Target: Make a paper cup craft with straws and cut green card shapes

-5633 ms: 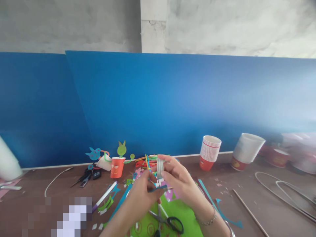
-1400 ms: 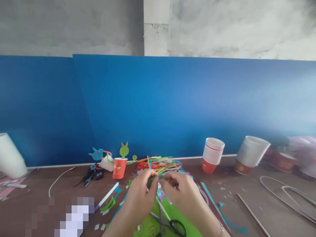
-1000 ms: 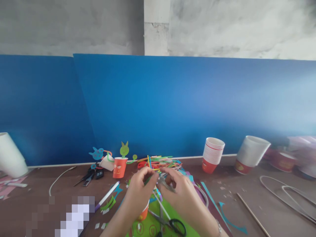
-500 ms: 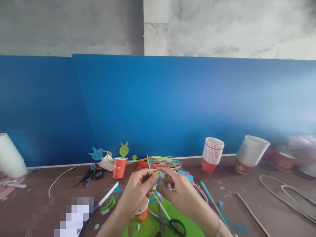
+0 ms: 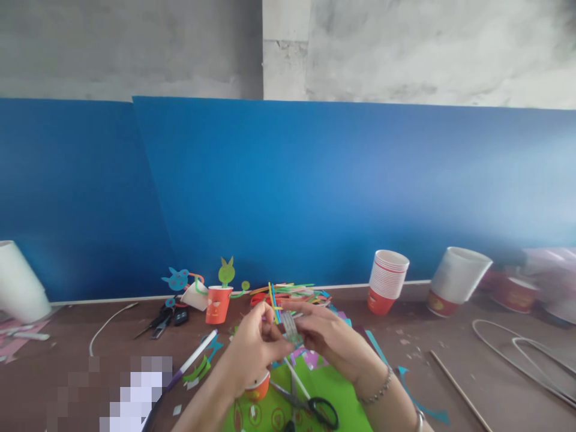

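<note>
Between my two hands is a clear, shiny roll (image 5: 291, 328) that looks like sticky tape. My left hand (image 5: 255, 341) is closed, its thumb against the lower side of the roll. The curled fingers of my right hand (image 5: 326, 336) are around its other side. Yellow and blue straws (image 5: 272, 297) rise just behind my fingertips; whether I touch them cannot be told. Below the left hand sits a small orange-red paper cup (image 5: 257, 390), partly hidden. Black-handled scissors (image 5: 321, 413) and a white stick (image 5: 297, 379) lie on a green sheet (image 5: 346, 414).
A red cup (image 5: 218, 305) with a green paper figure stands behind, beside a tipped cup with a blue figure (image 5: 177, 280). Loose straws (image 5: 301, 294) lie against the blue panel. Stacked cups (image 5: 387, 282), a thin wooden stick (image 5: 461, 390) and a cable (image 5: 517, 369) are at right; a marker (image 5: 193, 360) at left.
My right hand has turned and shifted slightly, so its wrist bracelet and the clear roll show more. The left fingers have curled, with the thumb lower and further right.
</note>
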Available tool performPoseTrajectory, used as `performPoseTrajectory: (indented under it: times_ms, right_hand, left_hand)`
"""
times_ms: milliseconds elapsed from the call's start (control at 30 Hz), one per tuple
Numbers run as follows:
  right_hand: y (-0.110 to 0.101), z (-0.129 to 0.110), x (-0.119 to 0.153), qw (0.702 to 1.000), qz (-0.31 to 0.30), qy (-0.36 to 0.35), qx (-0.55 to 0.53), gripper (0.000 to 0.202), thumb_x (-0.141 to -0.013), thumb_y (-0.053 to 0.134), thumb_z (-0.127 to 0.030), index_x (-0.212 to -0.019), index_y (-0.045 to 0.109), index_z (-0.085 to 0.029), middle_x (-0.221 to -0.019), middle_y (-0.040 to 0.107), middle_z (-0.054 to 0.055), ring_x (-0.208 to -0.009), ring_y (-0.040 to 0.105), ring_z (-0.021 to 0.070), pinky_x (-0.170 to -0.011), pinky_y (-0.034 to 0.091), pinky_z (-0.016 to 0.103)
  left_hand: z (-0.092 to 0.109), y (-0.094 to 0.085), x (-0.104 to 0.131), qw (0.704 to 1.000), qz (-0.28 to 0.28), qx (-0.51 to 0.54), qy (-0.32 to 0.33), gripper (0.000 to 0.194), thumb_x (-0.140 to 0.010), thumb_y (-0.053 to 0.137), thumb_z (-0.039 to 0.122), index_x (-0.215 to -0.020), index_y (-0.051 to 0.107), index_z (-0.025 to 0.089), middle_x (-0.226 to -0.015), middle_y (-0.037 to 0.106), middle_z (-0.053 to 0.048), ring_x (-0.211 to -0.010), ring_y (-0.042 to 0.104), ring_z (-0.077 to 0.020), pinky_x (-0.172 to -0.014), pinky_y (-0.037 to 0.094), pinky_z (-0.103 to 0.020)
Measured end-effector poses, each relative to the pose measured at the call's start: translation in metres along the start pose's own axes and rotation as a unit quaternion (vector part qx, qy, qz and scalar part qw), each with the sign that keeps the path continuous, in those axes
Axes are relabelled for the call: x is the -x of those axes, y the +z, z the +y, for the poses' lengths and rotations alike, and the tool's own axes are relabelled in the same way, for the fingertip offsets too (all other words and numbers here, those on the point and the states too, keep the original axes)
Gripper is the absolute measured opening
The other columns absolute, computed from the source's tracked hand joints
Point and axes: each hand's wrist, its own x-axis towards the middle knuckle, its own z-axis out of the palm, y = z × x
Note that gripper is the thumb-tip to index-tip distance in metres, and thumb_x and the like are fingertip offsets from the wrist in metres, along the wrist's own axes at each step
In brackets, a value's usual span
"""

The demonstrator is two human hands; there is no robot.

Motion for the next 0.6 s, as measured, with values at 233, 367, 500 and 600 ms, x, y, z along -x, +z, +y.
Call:
performPoseTrajectory:
  times_ms: [233,367,500,600]
  right_hand:
    - [-0.001,0.003,-0.004,0.999,0.042,-0.017,-0.008,0.041,-0.070,0.063,-0.022,-0.111,0.063,-0.015,-0.058,0.048,-0.006,-0.049,0.037,0.0076,-0.048,0.027,0.021]
    - [0.002,-0.005,0.007,0.998,0.026,-0.051,-0.015,0.042,-0.073,0.066,-0.027,-0.114,0.060,-0.018,-0.068,0.059,-0.002,-0.052,0.043,0.0085,-0.050,0.030,0.021]
    - [0.011,-0.012,0.017,0.996,-0.031,-0.088,-0.015,0.045,-0.074,0.071,-0.031,-0.115,0.057,-0.019,-0.078,0.066,0.001,-0.062,0.054,0.0115,-0.054,0.036,0.022]
    - [0.012,-0.011,0.015,0.994,0.003,-0.106,-0.028,0.047,-0.073,0.074,-0.034,-0.114,0.057,-0.020,-0.077,0.068,0.001,-0.066,0.058,0.0134,-0.056,0.038,0.023]
  left_hand:
    - [-0.011,0.014,-0.001,0.998,-0.031,-0.035,-0.031,0.044,-0.058,0.068,0.012,-0.072,0.028,0.025,-0.050,0.054,0.010,-0.045,0.043,-0.0067,-0.047,0.029,-0.020]
    - [-0.015,0.013,-0.006,0.998,0.011,-0.064,-0.019,0.040,-0.059,0.068,0.014,-0.073,0.031,0.024,-0.051,0.051,0.010,-0.047,0.046,-0.0086,-0.047,0.029,-0.021]
    - [-0.021,0.007,-0.013,0.999,0.015,-0.028,0.008,0.041,-0.061,0.072,0.021,-0.076,0.033,0.024,-0.050,0.046,0.012,-0.048,0.043,-0.0083,-0.048,0.029,-0.021]
    - [-0.019,0.007,-0.012,0.999,0.007,-0.023,0.032,0.038,-0.065,0.071,0.021,-0.078,0.035,0.023,-0.056,0.050,0.009,-0.052,0.045,-0.0087,-0.051,0.030,-0.021]
